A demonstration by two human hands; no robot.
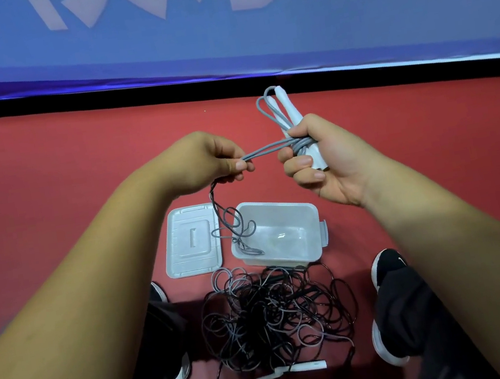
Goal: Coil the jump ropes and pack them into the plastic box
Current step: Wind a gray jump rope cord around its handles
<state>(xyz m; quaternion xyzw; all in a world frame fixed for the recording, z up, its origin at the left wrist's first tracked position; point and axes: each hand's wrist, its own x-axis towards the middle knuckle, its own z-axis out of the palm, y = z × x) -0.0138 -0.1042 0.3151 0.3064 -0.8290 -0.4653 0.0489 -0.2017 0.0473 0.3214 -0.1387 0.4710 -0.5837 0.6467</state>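
Note:
My right hand [319, 162] grips the white handles [286, 106] of a grey jump rope together with several coiled turns of it. A doubled length of that grey rope [268, 148] runs left to my left hand [206, 163], which pinches it between thumb and fingers. From there the rope hangs down and its loose loops [238, 230] drape over the left rim of the open clear plastic box [311, 238] on the red floor. A tangled pile of black and grey ropes [276, 312] lies below the box, with two white handles [279, 374] at its near edge.
The box's lid [192, 246] lies flat to the left of the box. My black shoes [384, 270] and dark trousers flank the rope pile. A blue banner wall [218, 31] with a black base strip bounds the red floor at the back.

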